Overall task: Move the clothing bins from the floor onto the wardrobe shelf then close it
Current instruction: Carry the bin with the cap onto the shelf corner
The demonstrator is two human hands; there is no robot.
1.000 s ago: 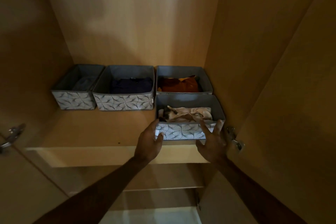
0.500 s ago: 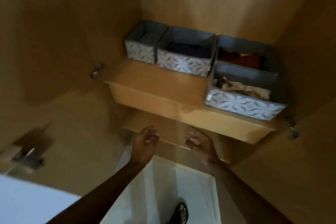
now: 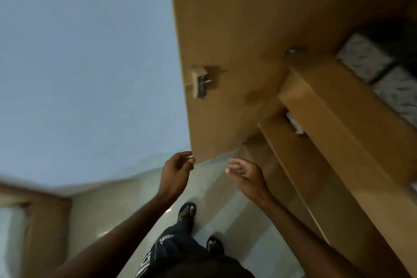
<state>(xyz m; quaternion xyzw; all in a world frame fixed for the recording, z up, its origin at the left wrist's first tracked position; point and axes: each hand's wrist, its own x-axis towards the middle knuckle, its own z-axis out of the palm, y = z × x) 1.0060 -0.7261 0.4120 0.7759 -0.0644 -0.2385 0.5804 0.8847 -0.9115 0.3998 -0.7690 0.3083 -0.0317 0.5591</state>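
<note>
The view is tilted toward the left and down. Grey patterned clothing bins (image 3: 370, 61) show only at the right edge, standing on the wooden wardrobe shelf (image 3: 320, 101). The open left wardrobe door (image 3: 225, 29) stands edge-on ahead, its lock plate (image 3: 199, 81) facing me. My left hand (image 3: 176, 174) hangs in the air just below the door's lower corner, fingers loosely curled, holding nothing. My right hand (image 3: 246, 174) floats beside it, fingers relaxed, also holding nothing. Neither hand touches the door or a bin.
A lower wardrobe shelf (image 3: 291, 165) runs down the right side. A pale wall (image 3: 90, 52) fills the left. My sandalled feet (image 3: 187, 212) stand on the light tiled floor (image 3: 225, 210). A wooden bed frame (image 3: 49, 210) sits at the lower left.
My hands let go of the front bin and dropped away from the shelf. The view swung left and down, so the bins slid to the right edge and the left door came into view.
</note>
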